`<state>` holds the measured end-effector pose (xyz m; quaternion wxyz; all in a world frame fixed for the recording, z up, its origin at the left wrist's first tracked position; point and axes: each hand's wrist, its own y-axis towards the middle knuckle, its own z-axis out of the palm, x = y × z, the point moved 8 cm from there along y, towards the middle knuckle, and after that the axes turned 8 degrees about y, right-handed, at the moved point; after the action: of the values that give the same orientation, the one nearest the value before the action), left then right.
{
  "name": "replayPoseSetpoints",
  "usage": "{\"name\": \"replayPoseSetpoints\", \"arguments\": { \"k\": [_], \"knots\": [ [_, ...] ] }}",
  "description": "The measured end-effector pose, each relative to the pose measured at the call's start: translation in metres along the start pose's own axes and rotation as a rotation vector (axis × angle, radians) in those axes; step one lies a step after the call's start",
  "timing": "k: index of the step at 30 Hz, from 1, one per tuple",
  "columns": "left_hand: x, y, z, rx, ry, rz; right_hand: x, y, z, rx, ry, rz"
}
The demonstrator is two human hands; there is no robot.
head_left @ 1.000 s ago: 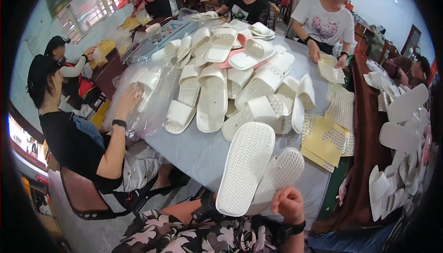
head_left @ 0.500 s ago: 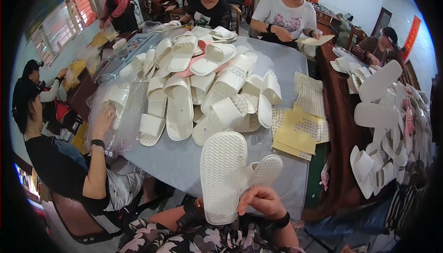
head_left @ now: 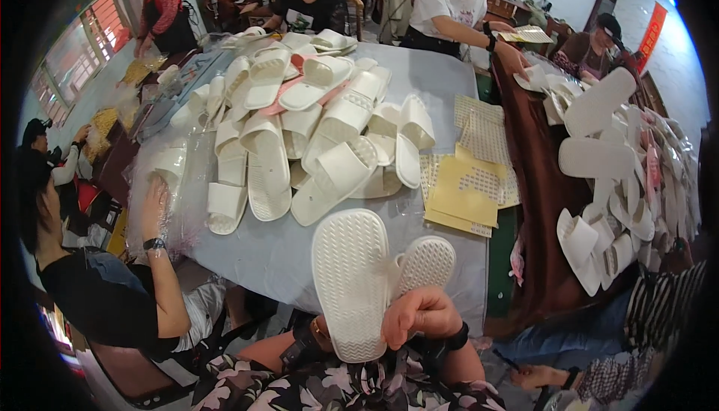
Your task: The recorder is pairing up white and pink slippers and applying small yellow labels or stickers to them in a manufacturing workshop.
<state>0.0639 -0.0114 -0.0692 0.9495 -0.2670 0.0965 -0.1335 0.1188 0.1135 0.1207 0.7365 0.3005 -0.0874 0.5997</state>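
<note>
Upright before me, a white slipper [head_left: 350, 283] shows its textured sole. A second white slipper [head_left: 427, 265] stands just behind and to its right, also sole outward. My left forearm [head_left: 281, 351] reaches behind the first slipper, which hides the left fingers; that slipper is held up from there. My right hand [head_left: 425, 313] is closed, fingers curled in a pinch beside the first slipper's right edge and in front of the second slipper's lower end. What the pinch holds, if anything, is hidden. Ahead lies a heap of white slippers [head_left: 311, 182].
Yellow sticker sheets [head_left: 464, 194] lie on the grey-covered table [head_left: 284, 272], right of the heap. A co-worker's hand [head_left: 156, 209] rests on clear plastic bags at left. More slippers [head_left: 595, 156] pile up at right. Another person's hand [head_left: 539, 377] shows low right.
The view has shifted, so the heap sits farther left and higher. The second slipper turned more sole-on. The person in white reaches toward the right pile. A hand appeared low right.
</note>
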Motion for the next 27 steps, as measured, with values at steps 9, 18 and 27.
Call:
{"name": "replayPoseSetpoints", "arguments": {
  "k": [9, 18, 27],
  "knots": [
    [-0.033, -0.016, 0.048, 0.109, 0.054, 0.109, -0.019, -0.01, -0.032, -0.278, -0.26, 0.215],
    [-0.033, -0.02, 0.047, 0.257, 0.047, 0.03, -0.019, -0.015, -0.04, -0.219, -0.319, 0.122],
    [-0.026, -0.023, 0.059, 0.62, 0.242, 0.187, -0.02, -0.01, -0.019, -0.051, -0.089, 0.141]
  ]
}}
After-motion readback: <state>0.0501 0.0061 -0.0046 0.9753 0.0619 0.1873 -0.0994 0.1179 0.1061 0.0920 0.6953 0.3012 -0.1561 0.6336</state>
